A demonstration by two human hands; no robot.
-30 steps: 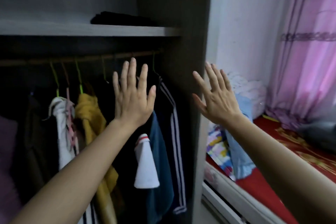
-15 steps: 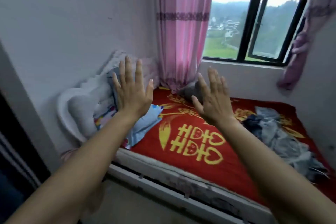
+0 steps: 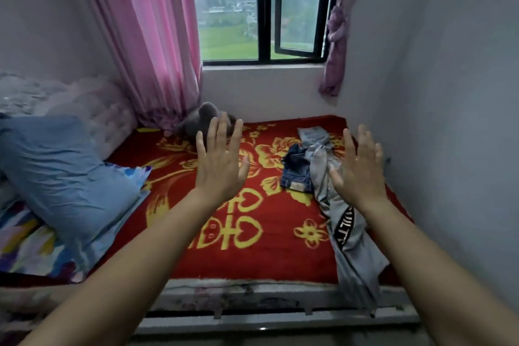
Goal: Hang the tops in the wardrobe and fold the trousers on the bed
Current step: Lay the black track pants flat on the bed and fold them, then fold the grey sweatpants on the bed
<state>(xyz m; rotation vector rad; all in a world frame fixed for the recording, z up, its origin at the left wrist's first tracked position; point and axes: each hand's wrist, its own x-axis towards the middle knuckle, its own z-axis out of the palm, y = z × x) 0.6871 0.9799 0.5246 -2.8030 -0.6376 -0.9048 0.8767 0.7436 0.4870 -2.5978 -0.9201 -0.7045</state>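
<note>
A small heap of clothes lies on the right side of the bed, close to the wall. It holds a grey garment (image 3: 345, 222) with a black lettered band, which I take for jogging trousers; its lower end hangs over the near edge of the bed (image 3: 280, 314). Dark blue jeans (image 3: 297, 174) lie bunched just left of it, touching it. A pale denim piece (image 3: 313, 135) lies at the far end of the heap.

I see both hands raised over the bed, palms away from me. The left hand (image 3: 222, 168) is over the middle of the bed. The right hand (image 3: 359, 174) is in front of the grey garment. Each grip is slack: fingers straight and spread, holding nothing. I cannot tell whether the right hand touches the cloth; it looks lifted clear. I judge that the hands are held ready to reach for the heap, since the trousers are unfolded and nothing is in hand.

The bed is covered by a red blanket (image 3: 224, 261) with yellow flowers and characters. A blue pillow (image 3: 64, 171) leans at the left, over a bright patterned cloth (image 3: 25, 241). A grey plush toy (image 3: 202, 123) sits at the far side, below a pink curtain (image 3: 151, 36). Beyond it is a black-framed window (image 3: 264, 8), with one pane swung ajar. A second curtain (image 3: 335, 36) hangs knotted at its right. Plain pale walls close the room in.
</note>
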